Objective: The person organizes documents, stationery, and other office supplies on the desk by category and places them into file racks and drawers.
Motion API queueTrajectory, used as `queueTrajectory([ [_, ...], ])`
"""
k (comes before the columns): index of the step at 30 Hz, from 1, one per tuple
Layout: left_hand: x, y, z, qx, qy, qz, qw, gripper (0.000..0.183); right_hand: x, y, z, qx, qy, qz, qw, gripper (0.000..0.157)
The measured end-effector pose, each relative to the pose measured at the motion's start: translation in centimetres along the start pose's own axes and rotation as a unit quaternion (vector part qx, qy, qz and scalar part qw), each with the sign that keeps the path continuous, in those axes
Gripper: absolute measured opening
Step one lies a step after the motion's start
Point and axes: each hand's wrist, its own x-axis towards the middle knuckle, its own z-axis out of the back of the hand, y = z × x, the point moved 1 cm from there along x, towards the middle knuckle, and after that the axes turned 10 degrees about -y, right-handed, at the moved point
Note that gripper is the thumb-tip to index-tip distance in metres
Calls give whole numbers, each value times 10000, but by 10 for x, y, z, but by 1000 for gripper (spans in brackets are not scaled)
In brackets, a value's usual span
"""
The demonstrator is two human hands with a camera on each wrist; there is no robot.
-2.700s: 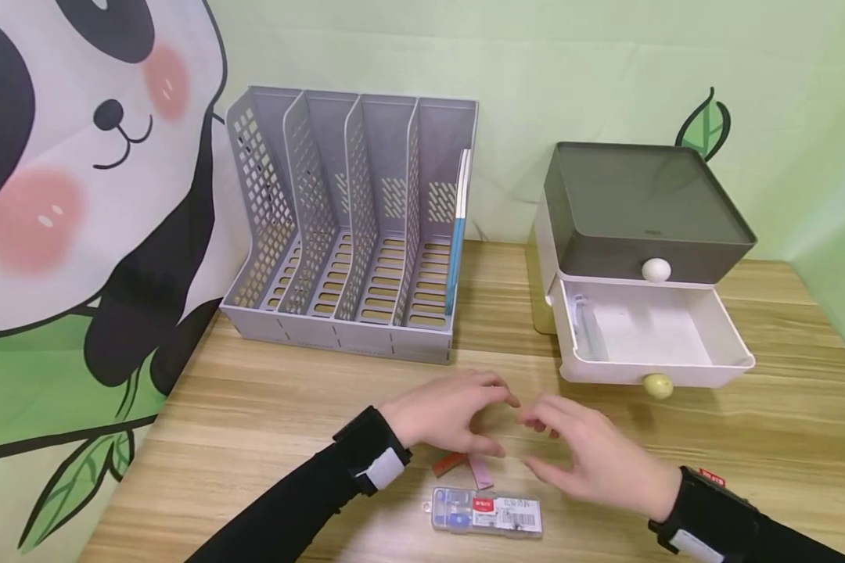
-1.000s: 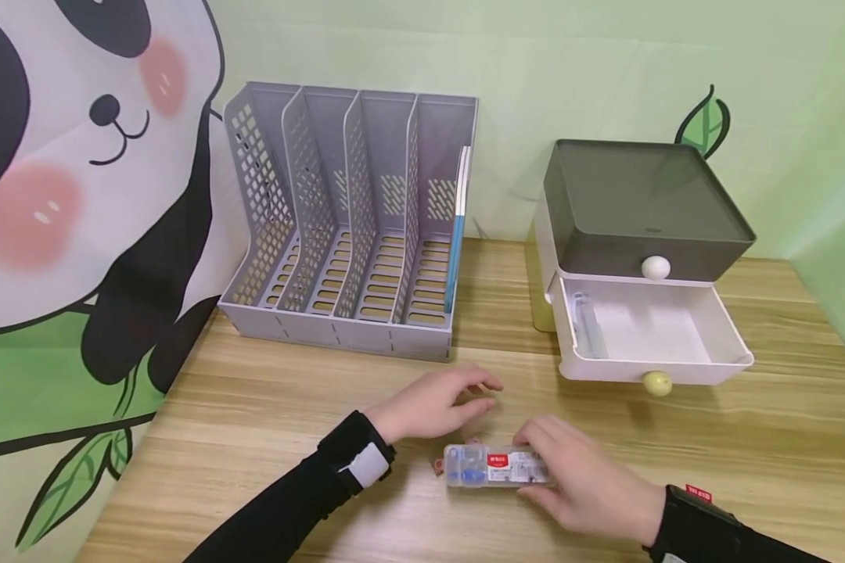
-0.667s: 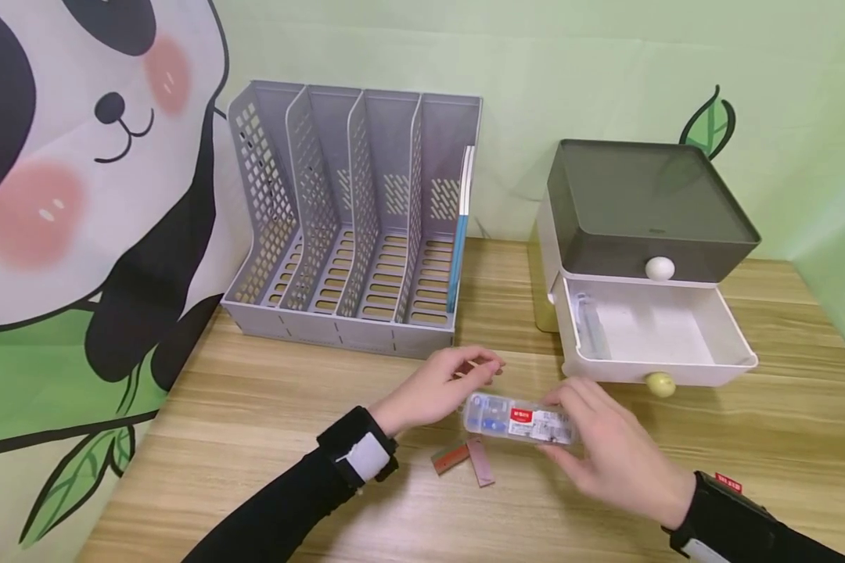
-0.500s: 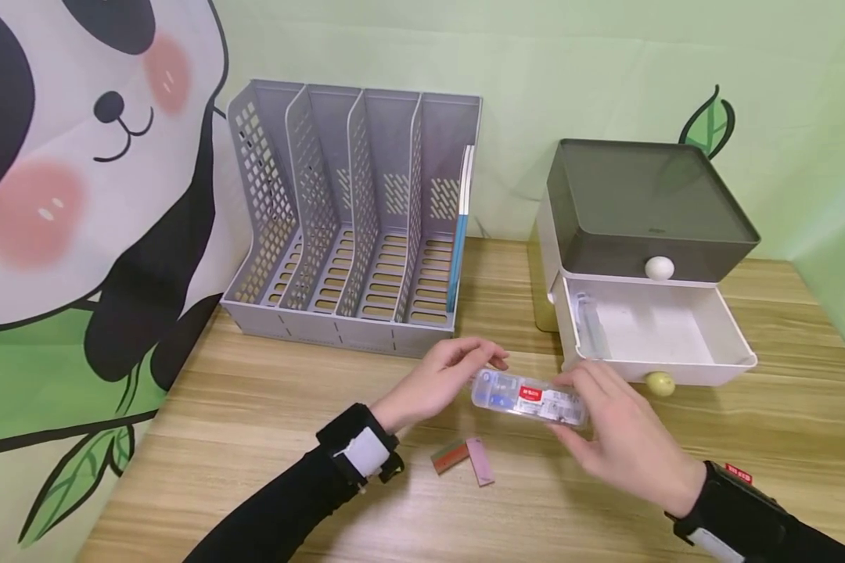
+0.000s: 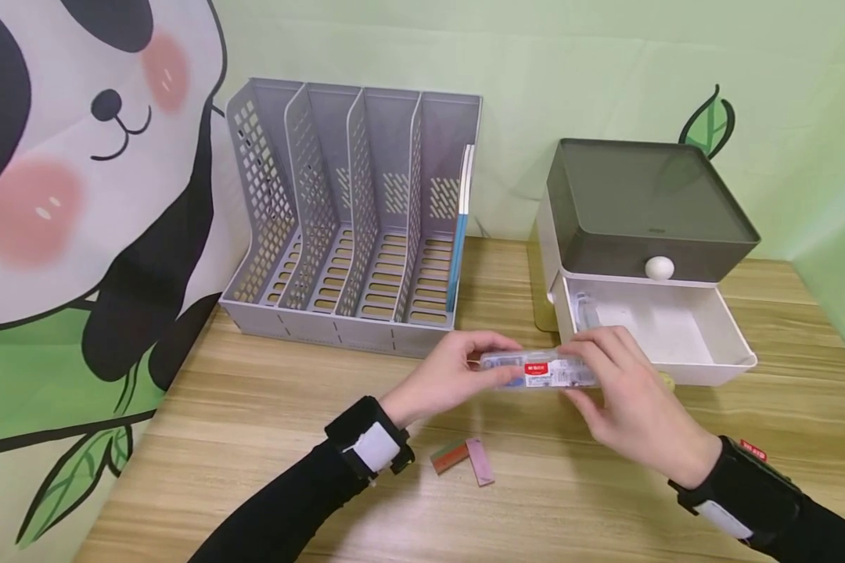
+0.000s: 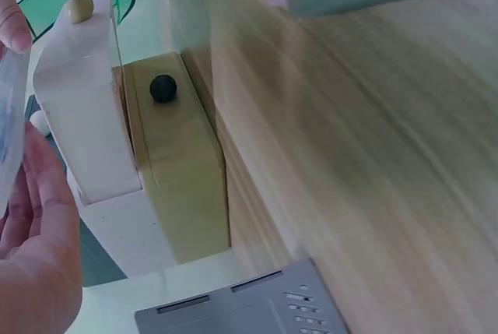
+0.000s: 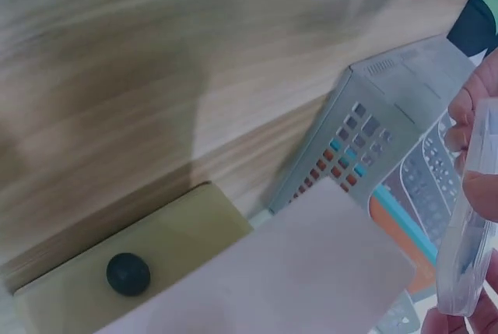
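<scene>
A flat clear plastic case [image 5: 545, 372] with a red-and-white label and blue bits inside is held above the table by both hands, in front of the pulled-out drawer. At its left end my left hand [image 5: 447, 377] pinches it, thumb across the front and fingers behind. My right hand [image 5: 637, 403] grips the other end between thumb and fingers. The right wrist view shows the case [image 7: 464, 252] edge-on at the right border. On the table below lie an orange-and-green small block [image 5: 450, 457] and a pink one [image 5: 480, 462], their ends touching.
At the back left stands a grey file rack [image 5: 338, 332], a thin blue-and-white booklet [image 5: 458, 234] in its rightmost slot. A drawer unit [image 5: 651, 188] stands at the right. Its white drawer [image 5: 707, 374] is pulled out, with a clear item [image 5: 587, 311] along the left side.
My right hand has picked the case up off the table and carried it away from me, towards the drawer. My left hand has taken hold of its left end. The small blocks stay put.
</scene>
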Motion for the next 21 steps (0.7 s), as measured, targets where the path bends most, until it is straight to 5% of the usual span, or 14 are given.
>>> queueTrajectory([
  [9, 7, -8, -2, 473, 165, 76, 9987, 28, 5, -2, 3, 174, -382, 214, 9989, 51],
  [15, 9, -12, -6, 0, -202, 334, 9992, 29, 9, -5, 8, 484, -984, -411, 9931, 68],
  [18, 12, -14, -9, -387, -500, 558, 9964, 30, 13, -5, 10, 1075, -1276, -1112, 9797, 80],
  [21, 16, -15, -14, -868, -823, 746, 9900, 31, 17, -4, 11, 2236, -1231, -2018, 9456, 77],
])
